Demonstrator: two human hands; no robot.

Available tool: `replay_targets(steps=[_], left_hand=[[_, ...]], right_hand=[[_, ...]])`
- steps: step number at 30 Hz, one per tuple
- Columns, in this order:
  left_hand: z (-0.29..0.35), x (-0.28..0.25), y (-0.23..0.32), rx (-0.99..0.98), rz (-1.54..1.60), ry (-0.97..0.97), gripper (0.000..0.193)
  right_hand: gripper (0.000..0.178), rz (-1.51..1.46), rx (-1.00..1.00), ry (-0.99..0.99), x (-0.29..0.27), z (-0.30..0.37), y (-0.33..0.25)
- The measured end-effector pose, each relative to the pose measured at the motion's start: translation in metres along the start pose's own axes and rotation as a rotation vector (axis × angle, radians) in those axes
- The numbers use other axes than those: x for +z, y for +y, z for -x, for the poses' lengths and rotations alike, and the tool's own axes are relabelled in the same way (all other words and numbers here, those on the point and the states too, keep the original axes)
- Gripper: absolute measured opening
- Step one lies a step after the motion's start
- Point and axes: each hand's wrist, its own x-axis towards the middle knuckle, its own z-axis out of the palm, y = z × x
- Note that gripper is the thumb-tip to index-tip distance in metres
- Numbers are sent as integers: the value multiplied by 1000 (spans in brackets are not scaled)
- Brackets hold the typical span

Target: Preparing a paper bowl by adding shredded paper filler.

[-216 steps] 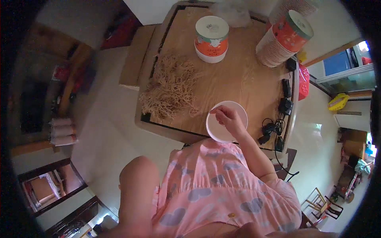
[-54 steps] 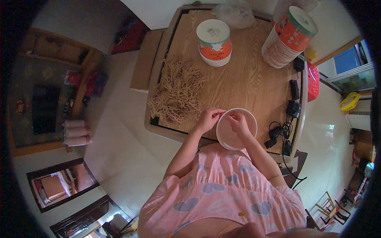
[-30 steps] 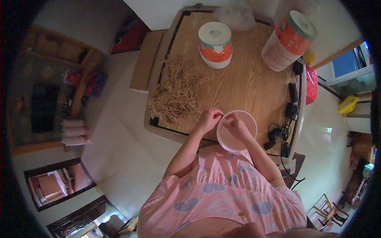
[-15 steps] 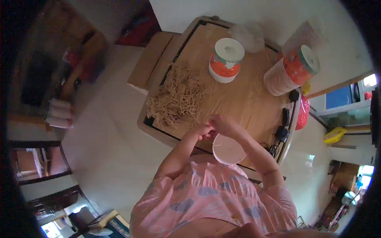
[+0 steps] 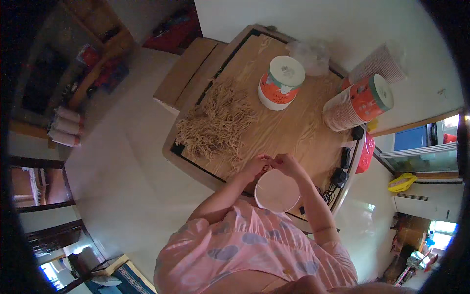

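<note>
We saw left hand (image 5: 254, 167) and right hand (image 5: 290, 166) brought together, fingers curled, at 12 o'clock rim of white bowl (image 5: 277, 192); could not tell what, if anything, fingertips pinched. Bowl sat by near edge of table (image 5: 308, 134). From hands: tan stringy heap (image 5: 215, 122) at 10 o'clock, orange-and-white tub (image 5: 281, 84) at 12, tub stack (image 5: 357, 104) at 2, black adapters (image 5: 339, 177) at 3.

Was a wood-grain table (image 5: 293, 134). Bore tangled tan strands (image 5: 215, 122) at left, upturned orange-and-white paper tubs (image 5: 280, 90) farther back, a clear plastic bag (image 5: 311, 56) behind those, a nested tub stack (image 5: 345, 105) and black power adapters (image 5: 339, 177) toward the right edge.
</note>
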Motion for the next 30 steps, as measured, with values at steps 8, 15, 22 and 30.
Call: replay_targets(steps=[8, 15, 22, 30], left_hand=[[8, 10, 1, 163, -177, 42, 22], [12, 22, 5, 305, -554, 191, 15], [12, 23, 4, 400, -488, 202, 13], [1, 14, -9, 481, -517, 201, 15]], right_hand=[[6, -384, 0, 135, 9, -1, 17], [10, -617, 26, 351, -12, 2, 17], [32, -217, 99, 212, -25, -5, 4], [35, -46, -87, 46, -21, -8, 1]])
